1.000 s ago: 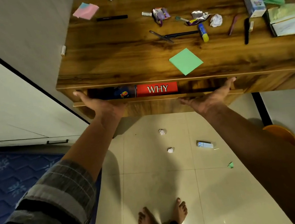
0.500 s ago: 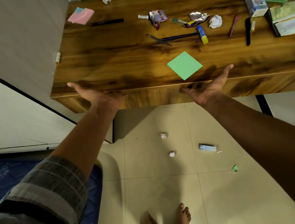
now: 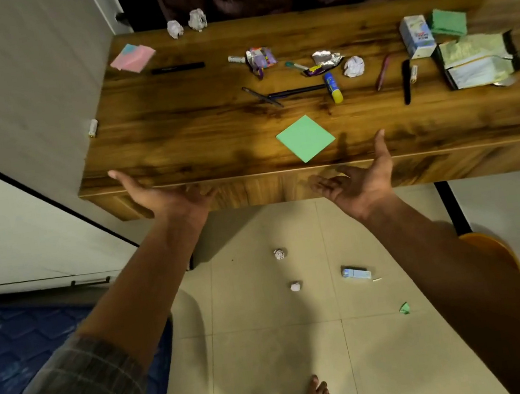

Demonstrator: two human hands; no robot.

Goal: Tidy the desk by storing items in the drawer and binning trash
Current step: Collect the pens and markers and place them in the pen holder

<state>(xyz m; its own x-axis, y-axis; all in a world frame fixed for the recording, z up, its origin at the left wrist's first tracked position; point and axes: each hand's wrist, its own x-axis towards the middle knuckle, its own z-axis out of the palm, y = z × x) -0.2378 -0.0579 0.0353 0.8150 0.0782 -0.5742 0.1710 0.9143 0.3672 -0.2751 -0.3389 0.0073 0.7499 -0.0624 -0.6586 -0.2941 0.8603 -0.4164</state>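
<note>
Both hands sit palm-up at the desk's front edge, fingers loose and spread, holding nothing: left hand [image 3: 165, 198], right hand [image 3: 362, 182]. The green sticky pad [image 3: 305, 138] lies just beyond and left of the right thumb, so the right's nearer, pens [image 3: 295, 92] further back

Glossy wood-grain desk [image 3: 196, 132]; crinkled foil wrapper [image 3: 326, 58]; smooth floor tiles [image 3: 273, 345].

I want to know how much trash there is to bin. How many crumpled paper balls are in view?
5. Two at the desk's back edge, one mid-desk beside the foil wrapper, two on the floor. More may be hidden under the desk.
</note>
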